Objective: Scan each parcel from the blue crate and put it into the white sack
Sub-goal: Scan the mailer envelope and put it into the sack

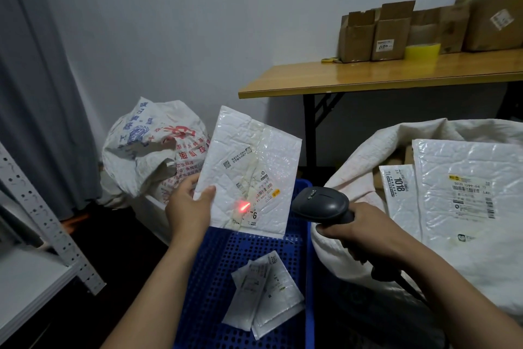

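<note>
Tilted up over the far end of the blue crate [215, 269], a white padded parcel [249, 167], label side toward the camera. Pinched at its lower left corner by the left hand [188, 208], thumb on the front face, fingers behind. On the lower part of the label, just beside the thumb, a glowing red scanner spot [243, 205].

In the right hand [365, 231], a black handheld scanner [322, 203], fingers wrapped round the handle, head aimed at the parcel, cable running off toward the lower right.

Down in the crate, two small white parcels [266, 295], flat and overlapping on the perforated bottom.

Just right of the crate, the white sack [342, 261], mouth open. Inside on top, a large white mailer [467, 193], with a narrow mailer [399, 193] marked 1018 tucked at its left edge; brown cardboard glimpsed beneath.

Behind the held parcel, a printed woven bag [150, 150] with blue and red characters, bulging, close to the wall.

Farther back on the right, a wooden counter [353, 77] on black legs, carrying a row of cardboard boxes [387, 34] and a yellow tape roll [423, 51].

At the left edge, a grey perforated shelf upright [42, 207] and a grey curtain [42, 79].
</note>
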